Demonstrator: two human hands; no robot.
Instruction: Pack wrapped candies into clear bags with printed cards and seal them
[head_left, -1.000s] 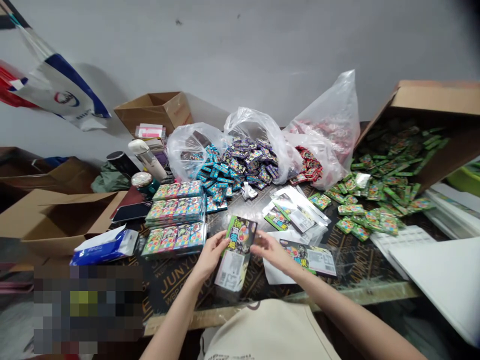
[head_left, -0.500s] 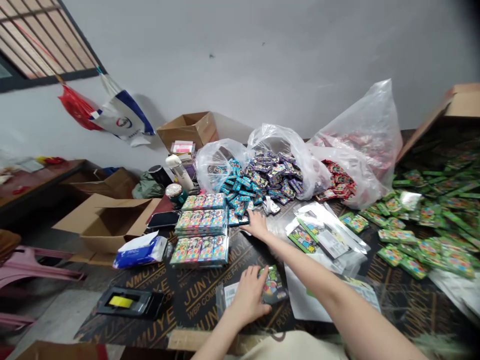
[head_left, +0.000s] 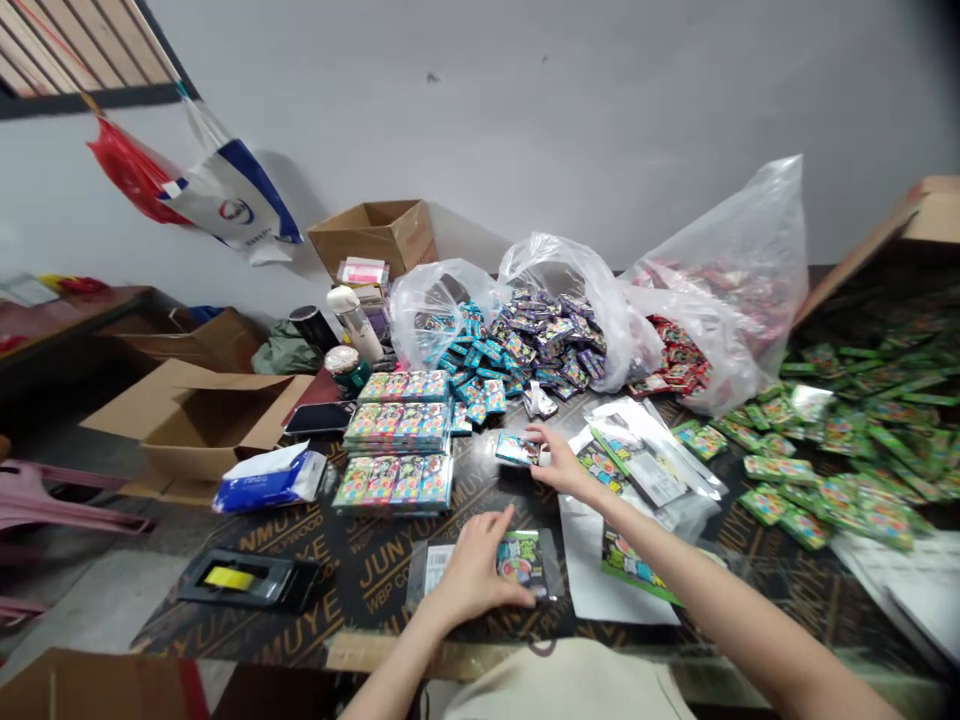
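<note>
My right hand [head_left: 561, 462] is closed on a small blue packet [head_left: 516, 449] with a colourful print, gripping its right end above the dark table. Nearer to me, my left hand [head_left: 480, 562] lies with thumb and fingers apart over a black and green printed packet [head_left: 523, 558] in a clear sleeve, hiding part of it. Beyond the right hand, blue packets [head_left: 480, 375] and purple packets [head_left: 559, 335] spill from clear plastic bags. Neat stacks of colourful packets [head_left: 394, 480] stand left of the hands.
Red packets [head_left: 679, 355] and a heap of green packets [head_left: 855, 480] lie to the right. Clear sleeves with printed cards [head_left: 649, 475] are beside my right forearm. At left are a black tape dispenser [head_left: 247, 580], a blue wipes pack [head_left: 274, 478] and an open carton [head_left: 202, 430].
My right hand has come back from the blue pile toward me and rightward, now with a blue packet. My left hand stays over the sleeved packet. The view has shifted slightly.
</note>
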